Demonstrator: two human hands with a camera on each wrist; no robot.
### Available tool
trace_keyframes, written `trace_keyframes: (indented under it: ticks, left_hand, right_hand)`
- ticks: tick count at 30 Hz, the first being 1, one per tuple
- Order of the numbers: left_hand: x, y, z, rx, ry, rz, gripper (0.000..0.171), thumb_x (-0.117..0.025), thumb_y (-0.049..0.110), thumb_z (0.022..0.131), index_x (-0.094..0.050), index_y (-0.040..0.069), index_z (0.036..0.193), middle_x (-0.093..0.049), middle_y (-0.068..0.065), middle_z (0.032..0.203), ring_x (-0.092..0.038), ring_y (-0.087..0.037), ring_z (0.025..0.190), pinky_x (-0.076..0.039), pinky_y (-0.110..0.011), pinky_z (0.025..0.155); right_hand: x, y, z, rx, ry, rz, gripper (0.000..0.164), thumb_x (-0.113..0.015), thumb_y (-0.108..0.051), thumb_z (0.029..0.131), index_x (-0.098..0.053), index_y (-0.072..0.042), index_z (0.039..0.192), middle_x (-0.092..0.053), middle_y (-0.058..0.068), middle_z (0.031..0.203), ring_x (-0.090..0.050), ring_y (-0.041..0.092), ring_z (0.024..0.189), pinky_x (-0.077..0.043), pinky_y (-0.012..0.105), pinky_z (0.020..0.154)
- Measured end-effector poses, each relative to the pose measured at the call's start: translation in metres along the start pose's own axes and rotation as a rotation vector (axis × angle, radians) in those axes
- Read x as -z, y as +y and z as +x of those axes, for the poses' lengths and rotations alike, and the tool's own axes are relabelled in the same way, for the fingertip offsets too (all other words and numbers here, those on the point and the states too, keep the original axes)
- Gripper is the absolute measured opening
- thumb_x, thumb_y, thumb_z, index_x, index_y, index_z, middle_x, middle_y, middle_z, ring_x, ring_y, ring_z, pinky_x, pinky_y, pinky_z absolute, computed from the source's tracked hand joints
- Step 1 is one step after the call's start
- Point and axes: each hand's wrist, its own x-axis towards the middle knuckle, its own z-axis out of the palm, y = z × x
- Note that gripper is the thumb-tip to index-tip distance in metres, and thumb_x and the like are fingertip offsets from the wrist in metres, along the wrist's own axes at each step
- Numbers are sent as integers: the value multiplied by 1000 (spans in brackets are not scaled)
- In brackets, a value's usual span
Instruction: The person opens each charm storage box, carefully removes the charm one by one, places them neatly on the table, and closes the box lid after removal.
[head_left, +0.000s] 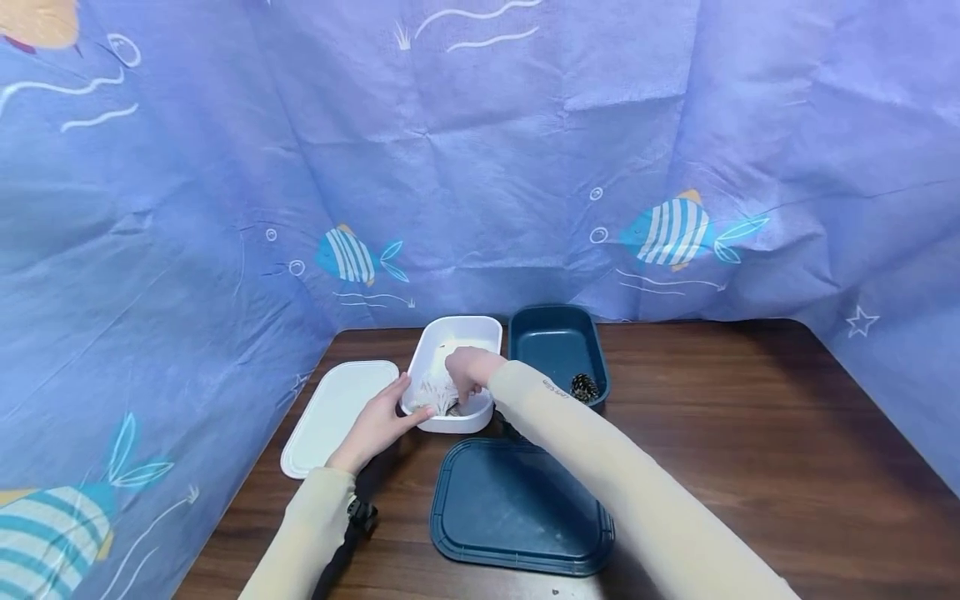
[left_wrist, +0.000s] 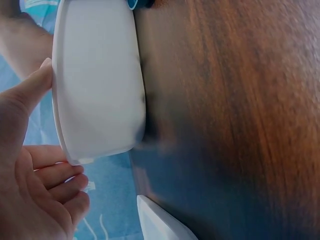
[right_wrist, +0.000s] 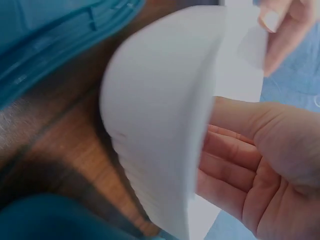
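Note:
A white rectangular box (head_left: 469, 424) stands near the back of the table, with a pale, spiky or ridged item (head_left: 431, 395) and a small dark-streaked piece inside it. My left hand (head_left: 380, 423) rests on its near left corner, thumb along the front rim and fingers spread by the left side; in the left wrist view the thumb touches the rim. My right hand (head_left: 472, 367) reaches down into the box with its fingers pointing to the bottom. In the right wrist view the box wall hides those fingertips, and I cannot tell what they hold.
To the right of the white box, a dark blue box (head_left: 551, 354) contains a pine cone (head_left: 584, 387). A white lid (head_left: 337, 417) lies at the left, a dark blue lid (head_left: 517, 508) in front. Patterned blue cloth (head_left: 487, 167) hangs behind the table.

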Motion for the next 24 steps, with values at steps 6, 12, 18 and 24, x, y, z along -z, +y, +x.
trace_keyframes:
  ticks: [6, 12, 18, 24]
  left_hand:
    - [1, 1, 4, -19, -4, 9, 91, -71, 51, 91, -35, -5, 153, -30, -20, 161, -30, -40, 147, -29, -54, 117]
    - [4, 2, 5, -23, -7, -3, 93, -70, 54, 90, -35, -5, 153, -30, -18, 162, -29, -39, 147, -28, -54, 118]
    - [3, 2, 3, -2, -21, -6, 96, -70, 56, 89, -34, -5, 154, -28, -18, 162, -28, -39, 148, -28, -54, 118]
    - [0, 1, 0, 34, -26, -65, 93, -72, 51, 90, -32, -1, 156, -26, -14, 164, -25, -36, 149, -26, -53, 119]
  right_hand:
    - [26, 11, -10, 3, 23, -14, 17, -79, -16, 88, -67, -11, 78, -62, 1, 65, -54, 10, 56, -46, 24, 58]
    - [54, 25, -20, 5, 58, 5, 9, -78, -17, 91, -71, -12, 92, -67, 2, 76, -64, 16, 70, -52, 28, 65]
    - [74, 30, -33, 34, 87, 17, 18, -74, -17, 94, -67, -13, 78, -60, -1, 69, -58, 15, 64, -47, 28, 61]
    - [80, 39, -37, 21, 145, 41, 19, -75, -19, 93, -65, -12, 78, -61, 2, 71, -52, 14, 60, -44, 30, 62]
